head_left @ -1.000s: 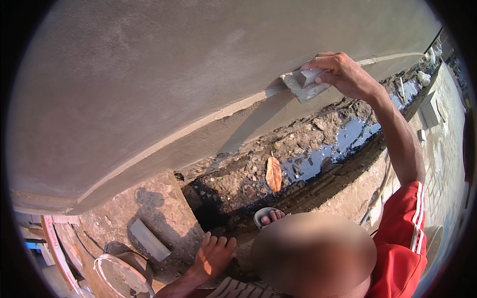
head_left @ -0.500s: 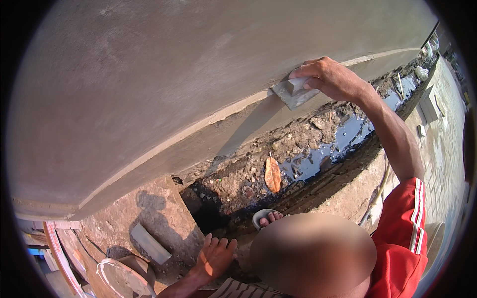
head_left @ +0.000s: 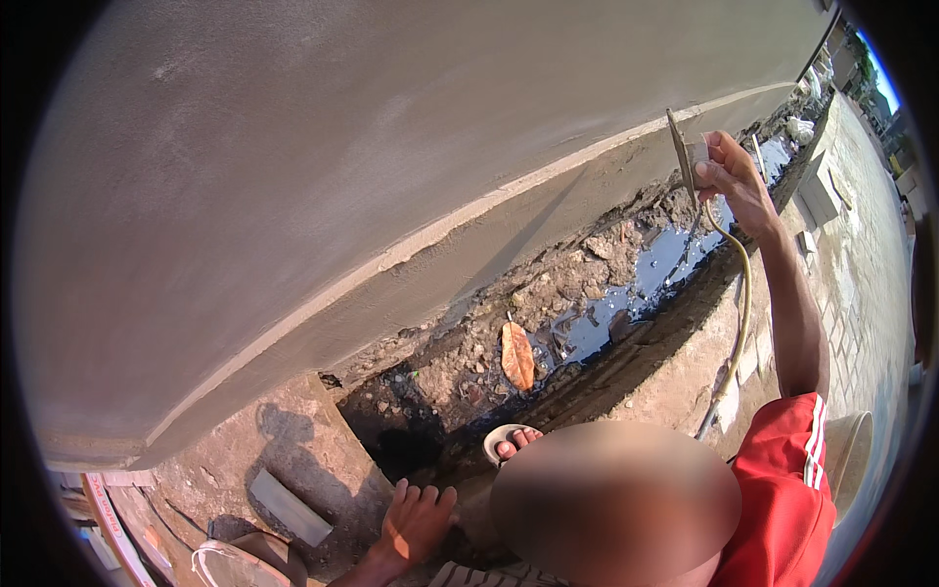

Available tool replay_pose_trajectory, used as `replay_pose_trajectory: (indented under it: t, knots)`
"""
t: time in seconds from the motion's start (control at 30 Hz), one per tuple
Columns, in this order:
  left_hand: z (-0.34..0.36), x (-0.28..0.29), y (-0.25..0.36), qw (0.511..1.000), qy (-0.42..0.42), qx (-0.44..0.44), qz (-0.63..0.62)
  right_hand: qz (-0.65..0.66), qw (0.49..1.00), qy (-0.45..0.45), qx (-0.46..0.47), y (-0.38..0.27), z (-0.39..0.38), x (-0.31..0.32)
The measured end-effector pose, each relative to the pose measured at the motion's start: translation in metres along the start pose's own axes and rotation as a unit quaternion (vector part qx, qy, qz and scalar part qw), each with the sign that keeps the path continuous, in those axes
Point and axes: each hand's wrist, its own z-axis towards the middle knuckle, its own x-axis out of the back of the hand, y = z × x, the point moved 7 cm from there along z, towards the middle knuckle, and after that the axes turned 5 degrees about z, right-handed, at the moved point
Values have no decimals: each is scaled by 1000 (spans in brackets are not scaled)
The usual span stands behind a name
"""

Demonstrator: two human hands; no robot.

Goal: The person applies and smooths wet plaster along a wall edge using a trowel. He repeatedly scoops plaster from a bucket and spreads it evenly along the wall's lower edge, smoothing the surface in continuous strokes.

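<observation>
In my right hand (head_left: 740,186) is a plastering float (head_left: 681,157), gripped by its block handle between fingers and thumb. Its thin plate is turned edge-on, away from the grey plastered wall (head_left: 342,147) and above the ditch. A pale ledge (head_left: 421,245) runs along the base of this wall. At the lower edge, my left hand (head_left: 419,523) rests by my leg with its back up. Its fingers are slightly bent and apart, and nothing shows in them.
A ditch with dark water (head_left: 592,338) and rubble follows the wall; a brown leaf (head_left: 517,357) lies there. A hose (head_left: 746,293) bends along the paved side near a grey block (head_left: 820,193). At lower left are a flat grey piece (head_left: 290,507) and a bucket (head_left: 235,567).
My right hand has lifted the float off the wall's base and moved it right and away, turning its plate edge-on. My left hand stays near my leg. The view has shifted slightly.
</observation>
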Motion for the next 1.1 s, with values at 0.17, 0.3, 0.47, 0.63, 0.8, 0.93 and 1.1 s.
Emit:
replay_pose_trajectory:
  t: [0.17,0.3,0.47,0.63,0.8,0.93,1.1]
  knots:
    - [8,1,4,1000,4,-20,-4,245,963,107,10,82,-21,-42]
    - [2,6,1,1000,-3,3,12,327,921,204,50,116,15,-43]
    - [-10,-3,0,1000,14,14,13,344,899,261,69,118,31,-57]
    - [-25,-8,2,999,-18,25,14,338,900,243,131,75,9,-138]
    - [-40,-3,1,998,-34,54,15,330,907,213,155,16,-24,-230]
    - [-53,-1,-1,996,-42,77,11,316,922,169,145,-11,-46,-307]
    - [-68,-4,-4,995,-39,87,-5,233,945,129,189,-35,-66,-384]
